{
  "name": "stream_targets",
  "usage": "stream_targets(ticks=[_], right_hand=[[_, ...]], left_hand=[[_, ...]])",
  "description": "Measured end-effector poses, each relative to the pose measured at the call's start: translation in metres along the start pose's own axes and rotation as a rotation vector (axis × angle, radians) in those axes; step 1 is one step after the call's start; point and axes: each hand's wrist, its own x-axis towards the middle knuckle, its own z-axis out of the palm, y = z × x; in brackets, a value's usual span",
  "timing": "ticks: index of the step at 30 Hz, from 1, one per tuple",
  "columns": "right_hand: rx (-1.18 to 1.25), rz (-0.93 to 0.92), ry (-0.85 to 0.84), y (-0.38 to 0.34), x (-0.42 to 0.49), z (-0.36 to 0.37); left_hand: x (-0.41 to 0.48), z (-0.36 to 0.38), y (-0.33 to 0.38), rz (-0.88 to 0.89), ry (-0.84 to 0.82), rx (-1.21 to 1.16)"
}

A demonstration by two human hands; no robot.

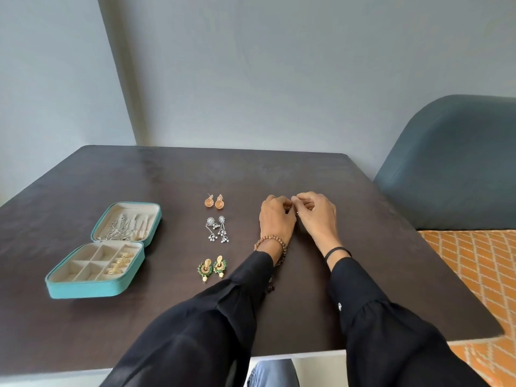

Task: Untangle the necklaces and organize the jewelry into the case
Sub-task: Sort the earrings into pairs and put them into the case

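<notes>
My left hand (276, 219) and my right hand (317, 215) meet at the fingertips over the dark table (125, 325), pinching a small piece of jewelry (294, 209) between them; most of it is hidden by the fingers. To their left lie three pairs of earrings in a column: orange round ones (214, 201), silver dangling ones (218, 229), and green and gold ones (212, 268). The open teal jewelry case (83, 290) sits at the far left, with silver chains (122, 227) in its lid and gold pieces (120, 263) in its right compartments.
A blue-grey upholstered chair back (452, 163) stands to the right of the table, above an orange patterned seat (480, 275). The grey wall runs behind the far edge of the table. A beaded bracelet hangs from my left wrist.
</notes>
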Motion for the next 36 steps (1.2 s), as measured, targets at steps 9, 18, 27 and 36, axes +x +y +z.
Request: stream_targets(ticks=[9, 18, 27, 36], right_hand=[[-0.03, 0.0, -0.019, 0.001, 0.005, 0.003], [-0.09, -0.002, -0.09, 0.004, 0.011, 0.005], [-0.131, -0.013, -0.112, 0.005, 0.012, 0.005], [0.159, 0.087, 0.045, 0.009, 0.006, -0.002]], left_hand=[[0.002, 0.0, 0.0, -0.007, 0.001, 0.031], [0.004, 0.0, -0.002, 0.006, -0.017, 0.048], [0.007, 0.0, -0.004, -0.007, -0.028, 0.058], [0.007, 0.002, -0.004, 0.018, -0.054, 0.083]])
